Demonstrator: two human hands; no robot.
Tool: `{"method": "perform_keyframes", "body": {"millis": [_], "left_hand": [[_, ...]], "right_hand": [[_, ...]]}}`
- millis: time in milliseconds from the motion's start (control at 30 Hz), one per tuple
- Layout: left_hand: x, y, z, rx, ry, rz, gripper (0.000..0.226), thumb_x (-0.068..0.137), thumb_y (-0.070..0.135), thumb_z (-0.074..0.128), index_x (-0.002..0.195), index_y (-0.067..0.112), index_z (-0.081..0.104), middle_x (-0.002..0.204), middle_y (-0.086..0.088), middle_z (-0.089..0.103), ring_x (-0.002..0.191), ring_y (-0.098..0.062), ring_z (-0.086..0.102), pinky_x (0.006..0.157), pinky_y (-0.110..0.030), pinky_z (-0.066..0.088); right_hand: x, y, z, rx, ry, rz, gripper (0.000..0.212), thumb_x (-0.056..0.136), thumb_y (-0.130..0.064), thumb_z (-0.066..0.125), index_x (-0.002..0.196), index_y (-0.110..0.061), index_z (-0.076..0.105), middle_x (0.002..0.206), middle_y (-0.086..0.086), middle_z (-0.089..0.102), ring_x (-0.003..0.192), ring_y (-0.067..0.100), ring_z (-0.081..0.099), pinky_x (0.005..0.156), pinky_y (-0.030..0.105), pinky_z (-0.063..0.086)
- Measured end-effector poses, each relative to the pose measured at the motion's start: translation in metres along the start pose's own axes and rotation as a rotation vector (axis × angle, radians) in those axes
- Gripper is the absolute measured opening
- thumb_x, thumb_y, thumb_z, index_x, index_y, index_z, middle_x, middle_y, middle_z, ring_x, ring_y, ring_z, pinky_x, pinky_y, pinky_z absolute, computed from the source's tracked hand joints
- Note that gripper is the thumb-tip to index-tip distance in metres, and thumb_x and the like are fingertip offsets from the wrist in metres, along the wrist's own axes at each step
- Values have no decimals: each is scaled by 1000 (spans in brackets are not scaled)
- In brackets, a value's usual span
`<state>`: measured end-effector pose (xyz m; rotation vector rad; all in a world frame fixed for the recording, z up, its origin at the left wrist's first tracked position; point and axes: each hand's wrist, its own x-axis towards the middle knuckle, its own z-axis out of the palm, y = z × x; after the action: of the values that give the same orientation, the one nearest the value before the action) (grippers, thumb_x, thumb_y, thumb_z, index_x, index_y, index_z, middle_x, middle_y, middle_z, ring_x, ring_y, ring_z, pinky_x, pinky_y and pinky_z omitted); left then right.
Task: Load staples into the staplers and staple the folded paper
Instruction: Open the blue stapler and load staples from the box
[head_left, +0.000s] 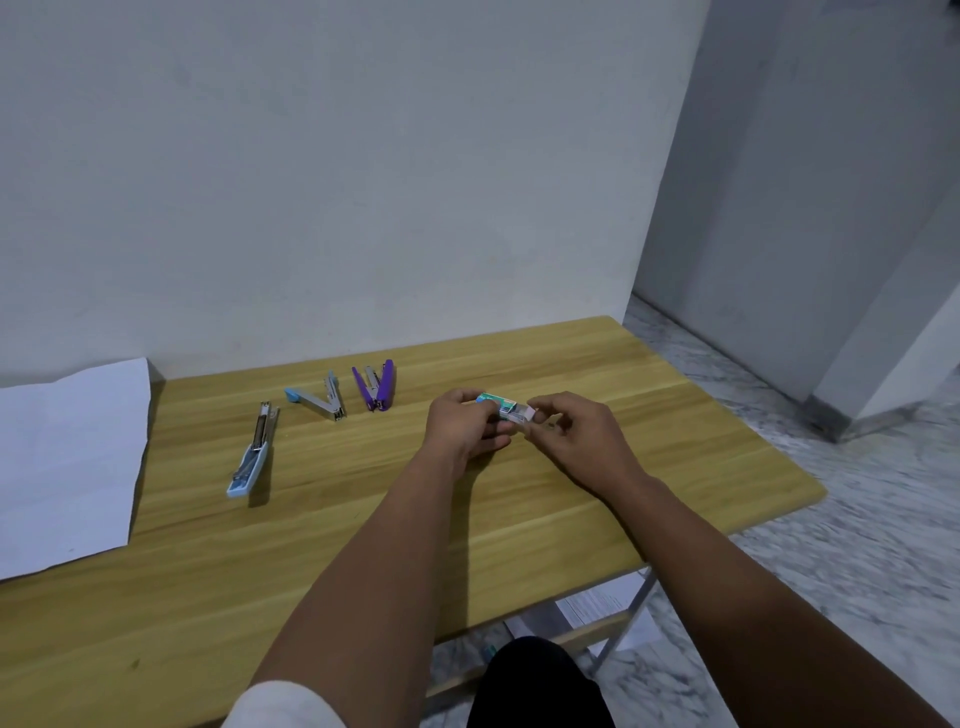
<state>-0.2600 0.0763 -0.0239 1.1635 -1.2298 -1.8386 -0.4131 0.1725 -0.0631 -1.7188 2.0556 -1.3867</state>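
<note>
Both hands are on the little staple box (501, 407): left hand (462, 423) grips the sleeve, right hand (566, 434) pinches the tray out, probably to get a strip. Three staplers (327, 400) lie flipped open left of the box, paper (67, 462) further left.

Probably a bare room at home, wooden folding table (675, 415) (metal legs), plain white wall (363, 156), marble-patterned floor (857, 519)

Your bench (363, 525) shows wood-grain laminate, smooth with a low sheen. The staplers (250, 457) pair bright metal rails with matt plastic shells, light blue or purple (375, 387). The paper (62, 457) is matt white, creased. The staple box (506, 408) is printed card.
</note>
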Motion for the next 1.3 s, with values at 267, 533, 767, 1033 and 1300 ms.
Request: {"method": "perform_keyframes", "body": {"millis": [267,533,767,1033,1300], "left_hand": [[0,0,-1,-1,-26,-3,19,99,4,61,117,5,61,97,-22,75,75,-26,75,81,-45,64],[1,-1,-2,-19,-27,-11,6,102,6,57,100,10,60,97,-24,75,93,-34,77,83,-45,64],[3,-2,-3,-23,-24,-15,6,103,6,56,107,7,60,101,-26,75,87,-32,77,79,-42,65],[3,-1,-3,33,-84,-29,27,103,6,54,130,4,59,88,-19,71,74,-25,69,76,-42,65],[8,-1,1,157,-89,-22,36,101,0,52,136,4,58,69,-14,64,60,-19,61,65,-38,65]], "right_hand": [[8,-9,12,-107,-57,-79,33,93,-35,78,125,-25,77,98,-11,72,76,10,66,73,39,58],[8,-8,8,-103,11,-151,17,96,-21,76,112,-22,81,96,-11,74,74,10,67,71,38,58],[9,-6,8,-141,18,-193,15,95,-18,75,108,-21,81,94,-10,73,75,11,67,69,37,58],[15,-9,9,-79,34,-128,8,89,-13,80,93,-20,80,90,-10,75,78,10,69,71,37,59],[17,-9,-2,-21,-78,27,11,86,-16,83,84,-25,77,86,-10,73,68,8,64,65,28,52]]}}
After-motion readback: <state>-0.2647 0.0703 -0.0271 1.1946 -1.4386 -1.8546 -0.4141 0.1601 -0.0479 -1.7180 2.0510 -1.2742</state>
